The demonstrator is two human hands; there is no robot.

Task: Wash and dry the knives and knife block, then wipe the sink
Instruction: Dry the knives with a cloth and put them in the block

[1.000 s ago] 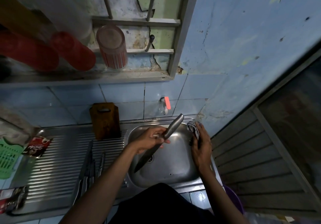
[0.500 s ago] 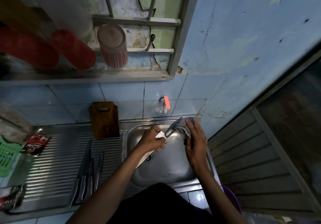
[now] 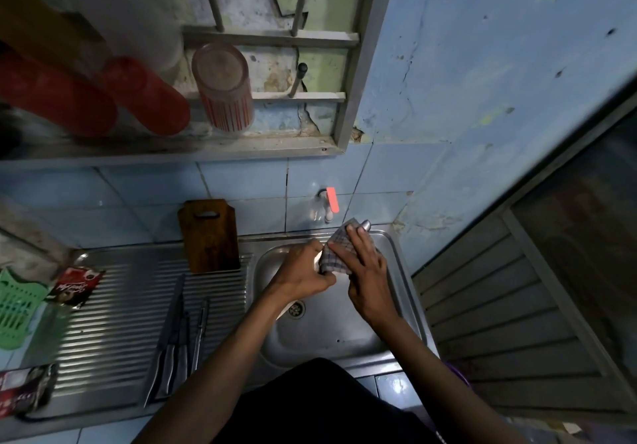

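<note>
Over the steel sink [image 3: 408,281] my left hand [image 3: 303,273] grips a large steel knife at the base of its blade. The knife handle's tip [image 3: 366,225] pokes out toward the back wall. A pale bit of blade [image 3: 285,308] shows under my left wrist, near the drain. My right hand [image 3: 367,271] holds a checked cloth [image 3: 334,256] wrapped over the knife's handle. Several other steel knives [image 3: 175,347] lie side by side on the ribbed drainboard. The brown wooden knife block [image 3: 209,237] stands against the tiles at the drainboard's back.
A tap [image 3: 326,204] with a red lever juts from the tiles above the sink. A green plastic basket [image 3: 15,307] and printed sachets [image 3: 74,288] sit at the drainboard's left. Red cups and a striped glass [image 3: 224,88] hang on the shelf overhead. A louvred door [image 3: 517,323] stands right.
My right hand brought the cloth from the sink's back right corner onto the knife handle, which it now covers. My left hand slid along the knife and kept holding it.
</note>
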